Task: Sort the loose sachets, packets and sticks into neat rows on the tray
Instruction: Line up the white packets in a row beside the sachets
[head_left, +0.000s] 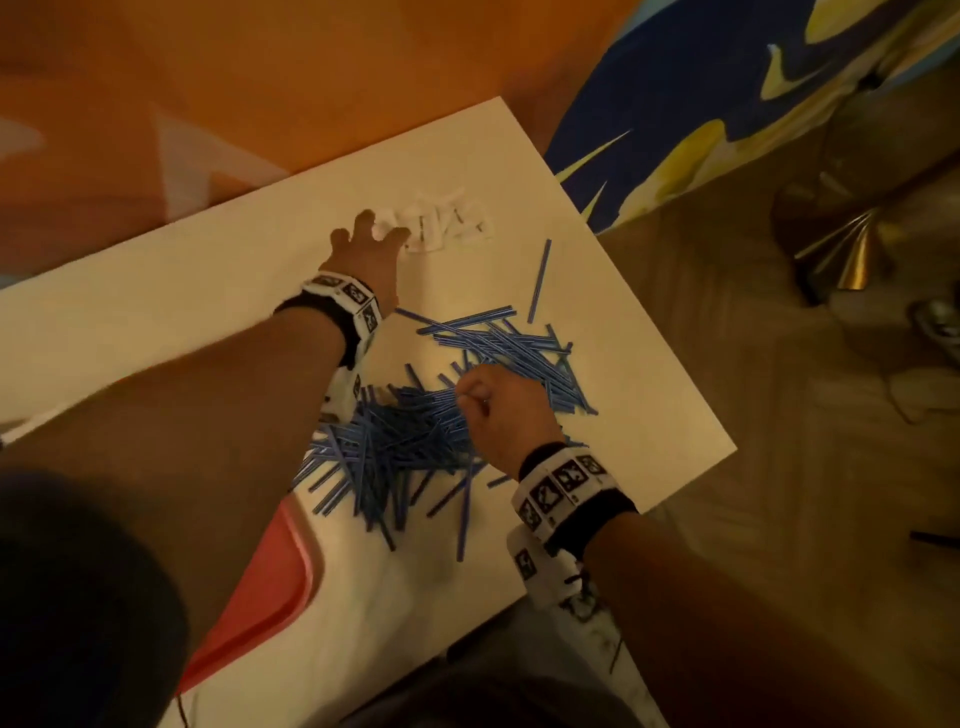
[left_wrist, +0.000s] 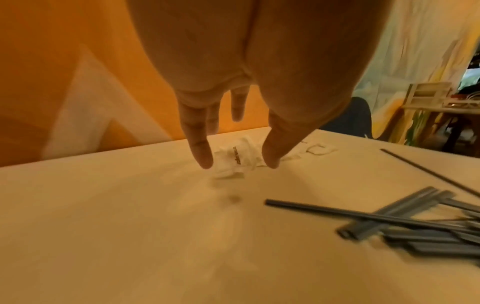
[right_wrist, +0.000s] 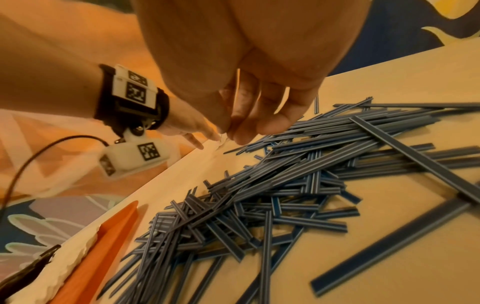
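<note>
A tangled pile of blue sticks (head_left: 405, 441) (right_wrist: 259, 195) covers the near half of the white tabletop (head_left: 156, 322). A few white sachets (head_left: 447, 223) (left_wrist: 233, 160) lie in a small cluster at the far side. My left hand (head_left: 371, 239) (left_wrist: 237, 164) reaches over them with straight fingers, and its thumb and a finger touch down on either side of one sachet. My right hand (head_left: 470, 392) (right_wrist: 231, 133) hovers over the top of the pile with curled fingers, pinching at the ends of the sticks. Whatever it holds is hidden by the fingers.
A red-orange tray (head_left: 260, 582) (right_wrist: 103, 246) sits at the table's near left edge. One stray stick (head_left: 539, 280) lies apart towards the far right corner. A blue and yellow patterned surface (head_left: 727, 104) and a gold cone-shaped base (head_left: 852, 254) stand beyond the table.
</note>
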